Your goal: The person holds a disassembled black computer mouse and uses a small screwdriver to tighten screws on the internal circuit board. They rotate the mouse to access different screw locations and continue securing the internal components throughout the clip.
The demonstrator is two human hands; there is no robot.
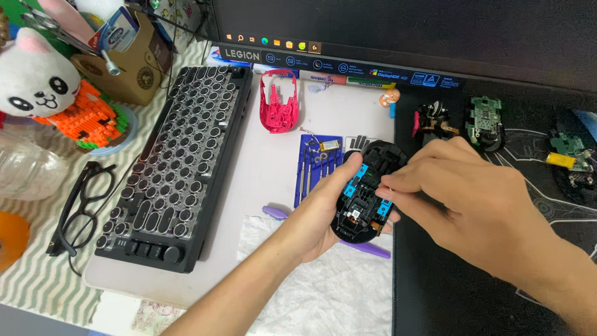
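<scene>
Head view, left to right: glasses (81, 199) and keyboard (177, 165) are lying at the left; a pink shell (278, 102) is resting above a blue tray (317, 165) holding small drivers. Left hand (320, 211) is cradling the opened black mouse (367, 190) from below, over white tissue (329, 286). Right hand (472, 199) is pinching at its interior with its fingertips (388, 183). Circuit boards (485, 121) are lying on the black mat (472, 292). Risk: a slipping pinch could be dropping a tiny part or straining the blue clips.
</scene>
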